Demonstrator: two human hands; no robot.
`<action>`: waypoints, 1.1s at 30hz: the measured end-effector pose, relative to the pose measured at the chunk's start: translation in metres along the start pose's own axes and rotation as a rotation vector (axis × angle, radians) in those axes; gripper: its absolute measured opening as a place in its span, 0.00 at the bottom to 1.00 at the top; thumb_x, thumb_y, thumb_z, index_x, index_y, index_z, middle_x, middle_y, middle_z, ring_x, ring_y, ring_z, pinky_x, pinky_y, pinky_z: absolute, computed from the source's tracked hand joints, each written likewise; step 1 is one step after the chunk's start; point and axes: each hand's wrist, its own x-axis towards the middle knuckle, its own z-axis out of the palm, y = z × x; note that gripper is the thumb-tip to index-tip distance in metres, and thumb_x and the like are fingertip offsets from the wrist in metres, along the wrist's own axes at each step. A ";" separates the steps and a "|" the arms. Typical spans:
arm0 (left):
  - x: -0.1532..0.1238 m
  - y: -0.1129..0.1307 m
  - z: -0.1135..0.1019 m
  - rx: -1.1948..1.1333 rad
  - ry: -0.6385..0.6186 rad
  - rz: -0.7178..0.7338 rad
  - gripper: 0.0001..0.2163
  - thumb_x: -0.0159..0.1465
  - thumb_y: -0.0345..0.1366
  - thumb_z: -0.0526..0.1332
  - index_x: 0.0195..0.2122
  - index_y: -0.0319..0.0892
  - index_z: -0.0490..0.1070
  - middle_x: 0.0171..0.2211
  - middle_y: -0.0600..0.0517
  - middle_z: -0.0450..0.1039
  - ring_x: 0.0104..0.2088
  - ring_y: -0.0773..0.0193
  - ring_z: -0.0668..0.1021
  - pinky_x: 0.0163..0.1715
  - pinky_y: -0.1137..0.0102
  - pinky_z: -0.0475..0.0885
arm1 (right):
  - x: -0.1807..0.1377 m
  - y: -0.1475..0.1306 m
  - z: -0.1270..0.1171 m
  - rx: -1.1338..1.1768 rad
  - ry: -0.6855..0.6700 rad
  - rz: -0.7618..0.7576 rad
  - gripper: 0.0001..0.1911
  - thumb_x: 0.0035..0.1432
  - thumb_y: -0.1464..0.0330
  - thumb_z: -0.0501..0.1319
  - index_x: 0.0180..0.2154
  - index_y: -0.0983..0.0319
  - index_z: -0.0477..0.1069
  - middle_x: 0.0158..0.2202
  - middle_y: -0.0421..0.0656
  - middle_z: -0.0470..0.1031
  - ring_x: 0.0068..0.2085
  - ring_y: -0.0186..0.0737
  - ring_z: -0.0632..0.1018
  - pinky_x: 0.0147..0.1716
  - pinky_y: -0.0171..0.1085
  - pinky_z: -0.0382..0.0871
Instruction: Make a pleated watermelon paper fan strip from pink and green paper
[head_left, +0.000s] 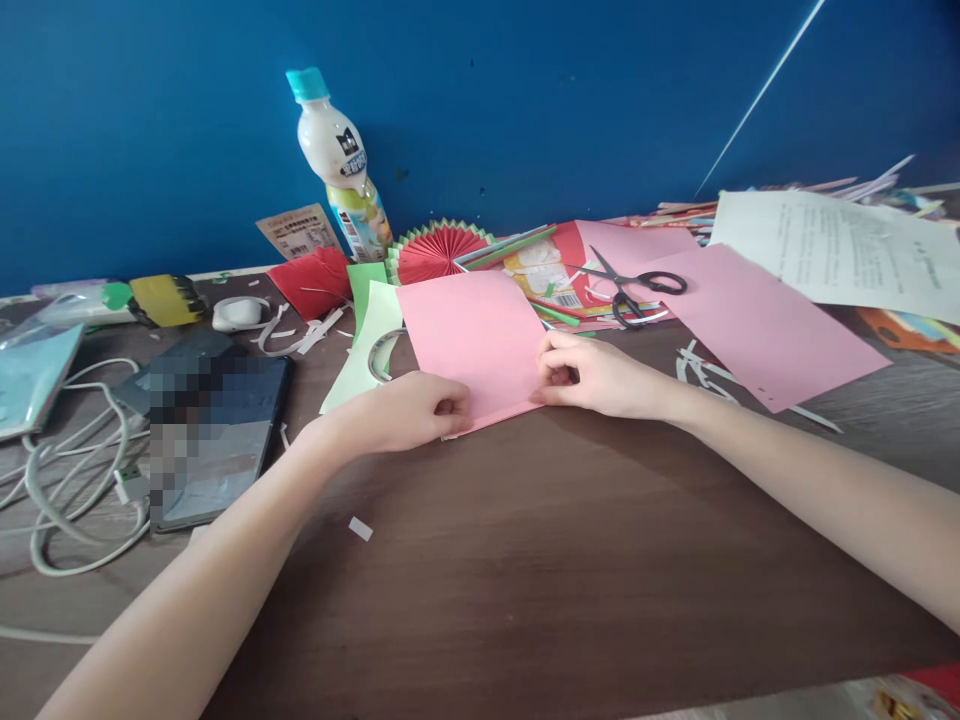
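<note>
A pink paper sheet lies on the brown wooden table in front of me. My left hand pinches its near left corner, fingers curled closed on the edge. My right hand pinches the near right edge of the same sheet, fingers pressed together. A pale green paper lies partly under the pink sheet on its left. Black-handled scissors rest beyond my right hand on a larger pink sheet.
A drink bottle stands against the blue wall. A red pleated paper fan, red paper, printed white sheets and paper scraps lie at the back. A tablet, white cables and a white earbud case lie at left.
</note>
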 end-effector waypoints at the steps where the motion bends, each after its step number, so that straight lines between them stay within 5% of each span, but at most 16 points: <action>1: 0.000 0.000 0.000 0.001 -0.007 0.000 0.08 0.57 0.36 0.52 0.22 0.42 0.63 0.22 0.56 0.66 0.23 0.68 0.65 0.23 0.73 0.55 | 0.000 0.000 0.000 -0.001 -0.001 -0.005 0.15 0.52 0.59 0.61 0.23 0.62 0.64 0.32 0.39 0.63 0.28 0.31 0.65 0.29 0.34 0.58; 33: 0.000 0.003 0.002 0.128 0.012 -0.073 0.10 0.57 0.41 0.53 0.22 0.43 0.58 0.23 0.55 0.66 0.25 0.65 0.67 0.23 0.71 0.56 | 0.001 0.001 0.003 0.020 0.025 -0.036 0.12 0.50 0.63 0.64 0.26 0.61 0.61 0.30 0.39 0.60 0.31 0.34 0.64 0.31 0.34 0.58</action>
